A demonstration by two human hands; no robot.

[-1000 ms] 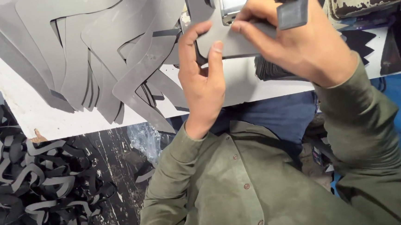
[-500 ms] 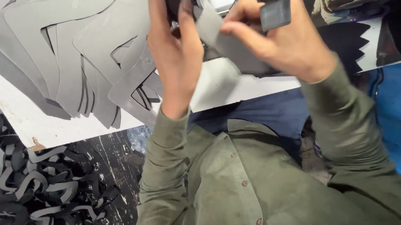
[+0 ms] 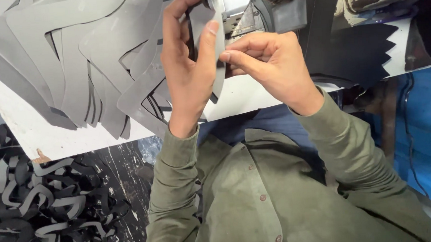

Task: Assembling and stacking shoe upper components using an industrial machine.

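My left hand [image 3: 188,68] grips a grey cut piece of sheet material [image 3: 215,61], thumb on its right side, fingers behind it. My right hand [image 3: 272,65] pinches the same piece's right edge between thumb and forefinger. Both hands hold the piece up against a metal machine head [image 3: 248,4] at the top of the view. The piece stands almost edge-on, so its shape is partly hidden by my left hand. I wear an olive green shirt with long sleeves.
A fanned pile of grey cut pieces [image 3: 77,69] lies on the white table [image 3: 32,137] to the left. Black pieces with zigzag edges [image 3: 366,52] lie right of the machine. Grey and black offcuts [image 3: 36,206] cover the dark floor at lower left. A blue surface [image 3: 425,133] is at right.
Both hands have turned the grey piece from lying flat to nearly edge-on at the machine head. My left hand shifted from below the piece to gripping it from the left.
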